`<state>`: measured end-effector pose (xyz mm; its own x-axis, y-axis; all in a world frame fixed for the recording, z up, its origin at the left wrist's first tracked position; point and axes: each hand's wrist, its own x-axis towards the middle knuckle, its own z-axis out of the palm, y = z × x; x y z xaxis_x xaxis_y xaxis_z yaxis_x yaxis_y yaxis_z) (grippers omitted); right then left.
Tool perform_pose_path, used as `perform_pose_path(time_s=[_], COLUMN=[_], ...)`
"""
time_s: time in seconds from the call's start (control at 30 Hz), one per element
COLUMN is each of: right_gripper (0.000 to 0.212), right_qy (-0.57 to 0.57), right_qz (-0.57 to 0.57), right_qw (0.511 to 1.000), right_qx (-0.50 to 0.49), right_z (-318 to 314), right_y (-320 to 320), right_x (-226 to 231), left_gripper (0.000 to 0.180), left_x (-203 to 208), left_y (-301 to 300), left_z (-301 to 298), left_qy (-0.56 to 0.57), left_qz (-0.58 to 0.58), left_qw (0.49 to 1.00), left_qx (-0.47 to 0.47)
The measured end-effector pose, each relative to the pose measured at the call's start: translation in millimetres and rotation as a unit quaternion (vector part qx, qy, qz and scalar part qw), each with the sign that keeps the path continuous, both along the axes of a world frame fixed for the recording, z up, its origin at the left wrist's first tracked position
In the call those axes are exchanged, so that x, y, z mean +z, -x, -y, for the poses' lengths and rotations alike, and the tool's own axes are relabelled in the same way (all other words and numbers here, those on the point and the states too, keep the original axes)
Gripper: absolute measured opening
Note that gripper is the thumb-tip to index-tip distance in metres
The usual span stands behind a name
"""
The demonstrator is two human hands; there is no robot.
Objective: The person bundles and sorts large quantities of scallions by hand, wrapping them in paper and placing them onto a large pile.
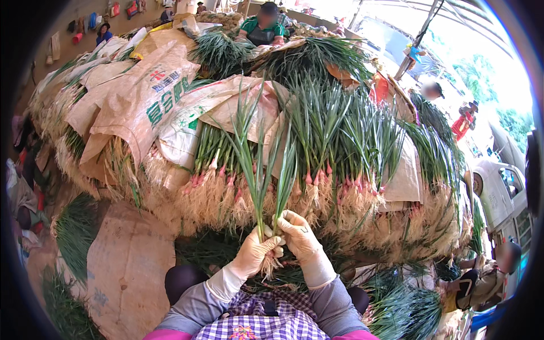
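In front of my lap, my left hand (256,253), in a whitish glove, is closed around the lower stems of a few plants of green garlic (253,164). Their long leaves stand upright above the fist, and pale roots hang out below it. Close beside it, my right hand (300,237), also gloved, pinches the base of another green garlic stalk (287,170) between thumb and fingers. The two hands almost touch. Behind them rises a large stack of green garlic (317,124), with pinkish bulbs and shaggy roots facing me.
Woven sacks (161,99) drape over the stack. Loose green garlic (408,303) lies at the lower right, and more leaves (79,235) lie at the left beside a brown sheet (130,272). A person (487,277) crouches at the right near a pale vehicle (498,187); others work behind the stack.
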<state>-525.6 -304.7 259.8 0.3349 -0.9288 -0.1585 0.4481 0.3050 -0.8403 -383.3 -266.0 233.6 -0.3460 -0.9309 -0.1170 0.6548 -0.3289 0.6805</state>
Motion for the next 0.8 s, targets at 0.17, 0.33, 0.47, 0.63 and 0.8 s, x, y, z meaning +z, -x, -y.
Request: perform_pose_path(time_s=[0.17,0.33,0.47,0.63,0.8], right_gripper=[0.014,0.011,0.017,0.017,0.022], right_qy=[0.019,-0.039,0.207,0.379,0.216], right_qz=[-0.103,0.002,-0.521,-0.604,-0.751], right_qw=[0.995,0.998,0.789,0.678,0.508], right_qx=[-0.003,-0.045,-0.250,-0.179,-0.361], right_z=[-4.8,-2.4,14.9,28.9,75.4], right_y=[-13.1,-23.2,-17.8,46.3,137.9], right_x=[-1.5,-3.3,-42.3,20.4,76.3], left_gripper=[0.007,0.012,0.011,0.005,0.006], left_x=[1.2,-2.6,8.0,-0.1,-1.9], left_y=[-2.8,-6.2,1.8,-17.6,-5.1], left_z=[-3.0,-0.6,-7.5,11.2,18.9], left_qy=[-0.043,-0.097,-0.013,-0.086,-0.099], left_qz=[0.023,-0.114,-0.196,-0.130,-0.120], left_qw=[0.998,0.989,0.977,0.987,0.988], left_qx=[0.033,0.000,-0.085,0.043,0.019])
